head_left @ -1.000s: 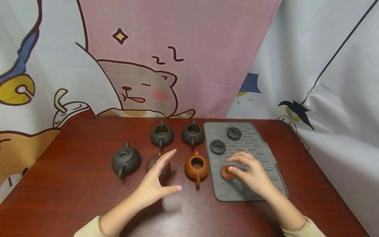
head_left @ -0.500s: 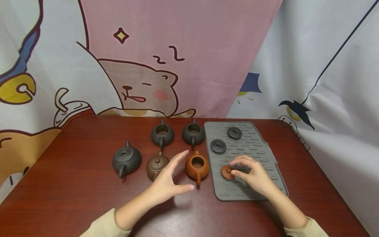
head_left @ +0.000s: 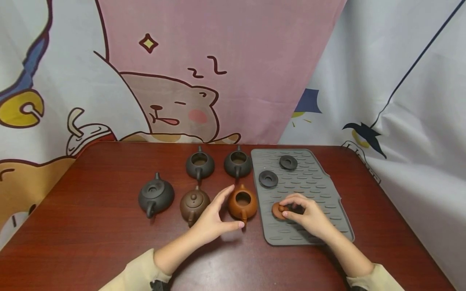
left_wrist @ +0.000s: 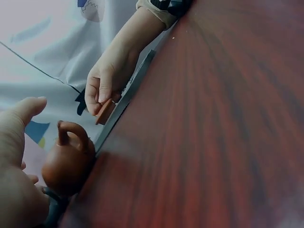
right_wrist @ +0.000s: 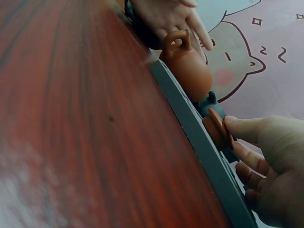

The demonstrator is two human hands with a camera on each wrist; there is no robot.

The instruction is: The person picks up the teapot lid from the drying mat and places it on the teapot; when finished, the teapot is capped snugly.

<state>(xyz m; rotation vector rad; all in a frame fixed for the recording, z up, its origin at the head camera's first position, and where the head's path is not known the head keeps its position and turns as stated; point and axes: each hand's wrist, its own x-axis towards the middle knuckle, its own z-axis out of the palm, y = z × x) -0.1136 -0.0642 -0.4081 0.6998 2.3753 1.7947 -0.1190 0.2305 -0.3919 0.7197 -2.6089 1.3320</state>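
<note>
Two hands are working on the bench (head_left: 91, 226). Right hand (head_left: 309, 218) is pinching the orange lid (head_left: 277, 211), tilting it on the grey mat (head_left: 313, 190). Left hand (head_left: 212, 218) is hovering open, fingers spread, just beside the orange teapot (head_left: 242, 204).

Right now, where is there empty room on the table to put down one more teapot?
The bare red-brown wooden table left of the dark grey lidded clay teapot is widest, and the near edge between both sleeves. The middle, round the orange open clay teapot and both hands, is crowded.

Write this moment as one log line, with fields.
right hand: pinches orange lid, tilted on grey mat | left hand: open beside orange teapot | lidless
</note>
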